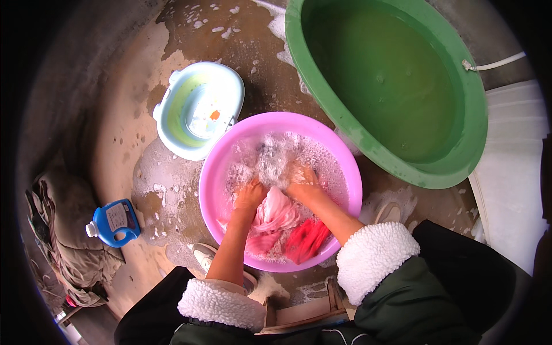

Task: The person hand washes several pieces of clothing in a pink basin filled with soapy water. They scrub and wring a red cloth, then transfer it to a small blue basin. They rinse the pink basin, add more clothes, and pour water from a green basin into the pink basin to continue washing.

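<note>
A pink basin (355, 192) of sudsy water stands on the wet floor in front of me. Both my hands reach down into it. My left hand (250, 192) is sunk to the knuckles at the left of the suds, beside a pale pink cloth (276, 211). Across from it, my right hand (302, 177) dips into the foam, its fingers covered by bubbles. Something dark, perhaps fabric, shows blurred under the splashing foam between and beyond the hands. Nearer to me, a red cloth (306, 241) floats at the basin's near right side. What my fingers touch underwater is hidden.
A large green tub (474, 144) of murky water with a white hose (500, 62) stands at far right. A light blue basin (233, 86) touches or nearly touches the pink one. To the left are a blue detergent bottle (127, 215) and a heap of brown clothing (75, 213).
</note>
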`<state>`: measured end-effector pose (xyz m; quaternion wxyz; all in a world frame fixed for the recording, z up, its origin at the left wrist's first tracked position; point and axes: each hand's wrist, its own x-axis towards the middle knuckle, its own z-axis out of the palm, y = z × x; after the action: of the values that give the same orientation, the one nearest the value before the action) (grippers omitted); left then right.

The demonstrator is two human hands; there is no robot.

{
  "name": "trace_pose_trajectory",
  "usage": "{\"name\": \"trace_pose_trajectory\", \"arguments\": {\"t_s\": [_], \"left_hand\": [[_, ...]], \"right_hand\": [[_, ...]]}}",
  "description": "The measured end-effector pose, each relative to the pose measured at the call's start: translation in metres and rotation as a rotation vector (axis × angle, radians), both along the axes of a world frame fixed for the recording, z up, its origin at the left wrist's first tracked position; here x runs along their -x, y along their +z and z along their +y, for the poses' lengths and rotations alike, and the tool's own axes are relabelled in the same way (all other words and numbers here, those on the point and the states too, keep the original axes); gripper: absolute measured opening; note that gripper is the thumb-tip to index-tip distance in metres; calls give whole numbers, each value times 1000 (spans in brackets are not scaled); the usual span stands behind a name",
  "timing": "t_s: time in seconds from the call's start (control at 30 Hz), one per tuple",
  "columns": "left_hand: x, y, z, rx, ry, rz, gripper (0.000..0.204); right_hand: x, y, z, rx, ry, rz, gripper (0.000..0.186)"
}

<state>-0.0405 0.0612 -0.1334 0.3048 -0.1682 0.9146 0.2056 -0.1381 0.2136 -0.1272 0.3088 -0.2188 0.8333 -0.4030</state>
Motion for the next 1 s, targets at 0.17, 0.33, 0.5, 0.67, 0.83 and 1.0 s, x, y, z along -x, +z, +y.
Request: {"name": "trace_pose_trajectory", "arguments": {"t_s": [0.17,0.33,0.5,0.67,0.83,1.0], "left_hand": [[20,15,5,301,-3,730,26],[40,62,4,125,32,557,8],[44,128,-16,-597,453,649,16],[52,188,-3,-1330,913,772,17],[52,214,18,-1515,1103,783,20],[34,176,30,-1339,1057,833,21]], "right_hand": [[17,19,19,123,-59,317,24],[22,38,26,41,-20,394,14],[46,78,20,621,-168,-257,21],[50,126,10,965,-254,-516,29],[47,154,23,690,-440,-715,46],[29,150,24,965,-427,-1175,36]]}}
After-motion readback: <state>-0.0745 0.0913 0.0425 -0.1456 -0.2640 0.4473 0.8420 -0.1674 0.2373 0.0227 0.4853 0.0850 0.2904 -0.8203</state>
